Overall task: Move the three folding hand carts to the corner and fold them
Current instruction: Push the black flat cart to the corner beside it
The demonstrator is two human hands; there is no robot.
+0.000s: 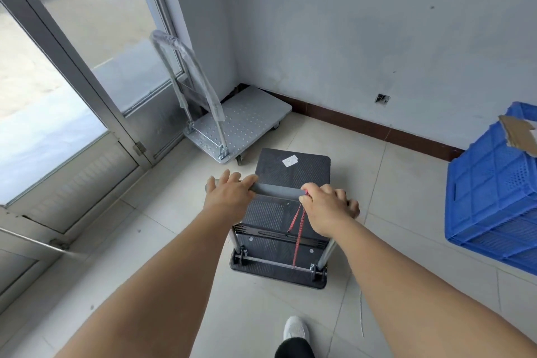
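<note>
A black folding hand cart (293, 171) stands on the tiled floor in front of me, its handle upright. My left hand (229, 193) grips the left end of the grey handle bar (277, 189). My right hand (329, 208) grips the right end, where a red cord (297, 227) hangs down to the cart's base. A silver folding hand cart (247, 122) sits in the corner beyond, its plastic-wrapped handle (186, 67) standing upright. No third cart is in view.
A glass door with a metal frame (87, 90) lines the left side. A blue plastic crate (494, 183) with cardboard in it stands at the right. White walls with a brown skirting meet at the corner. My white shoe (295, 328) is on the tiles below.
</note>
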